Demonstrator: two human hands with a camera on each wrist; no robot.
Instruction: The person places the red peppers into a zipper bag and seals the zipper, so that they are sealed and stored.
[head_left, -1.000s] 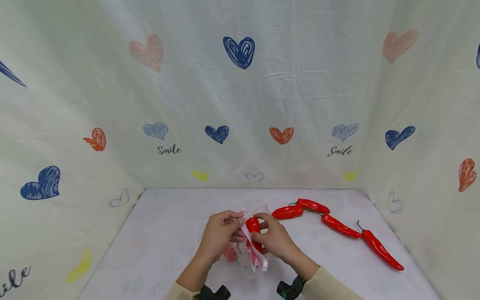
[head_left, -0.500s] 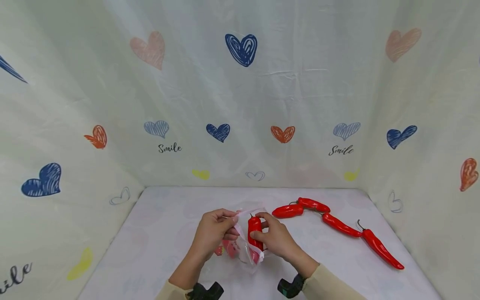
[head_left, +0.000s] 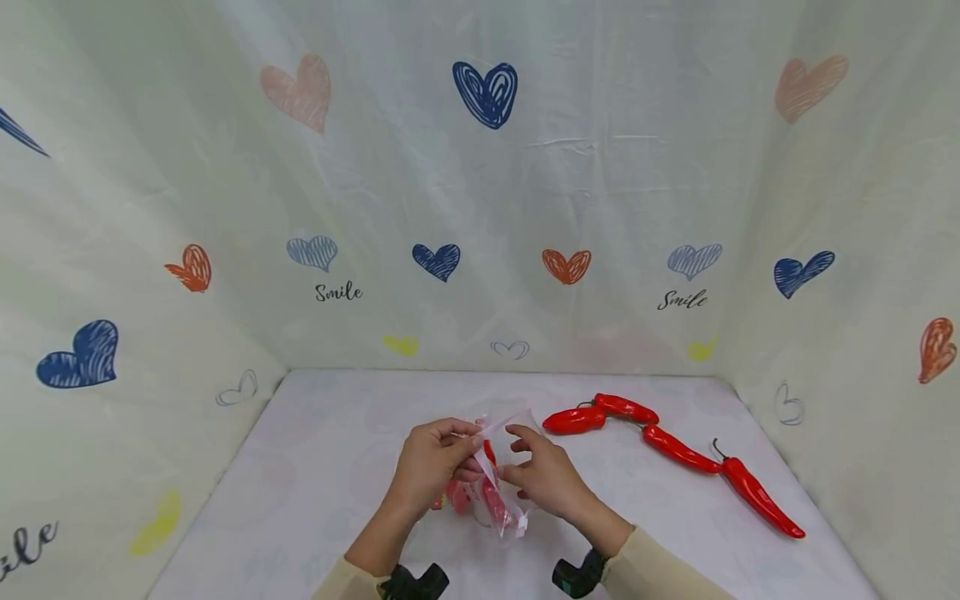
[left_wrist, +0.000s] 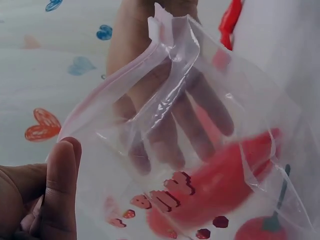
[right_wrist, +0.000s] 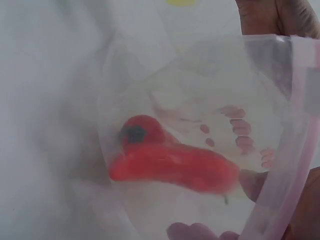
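My left hand (head_left: 431, 462) pinches the pink-edged rim of a clear plastic zip bag (left_wrist: 107, 95) between thumb and fingers. Inside the bag lies a red chili pepper (right_wrist: 175, 167), blurred through the plastic. Beside it shows a round red shape (right_wrist: 142, 127) with a dark top; its kind is unclear. At the bag's mouth is my right hand (head_left: 551, 477), its fingers spread and holding nothing. Through the film, the left wrist view shows those fingers (left_wrist: 187, 125) extended above the pepper. Pink lettering and small red fruit pictures are printed on the bag.
Several red chili peppers lie in a line on the white table (head_left: 337, 433), to the right of the bag, among them one (head_left: 761, 498) at the far right. A pale curtain (head_left: 622, 183) with printed hearts stands behind the table and along its sides.
Half a second ago my right hand held the red chili pepper at the bag's mouth. Now it has let go, and the pepper lies deeper in the bag. My left hand still pinches the rim.
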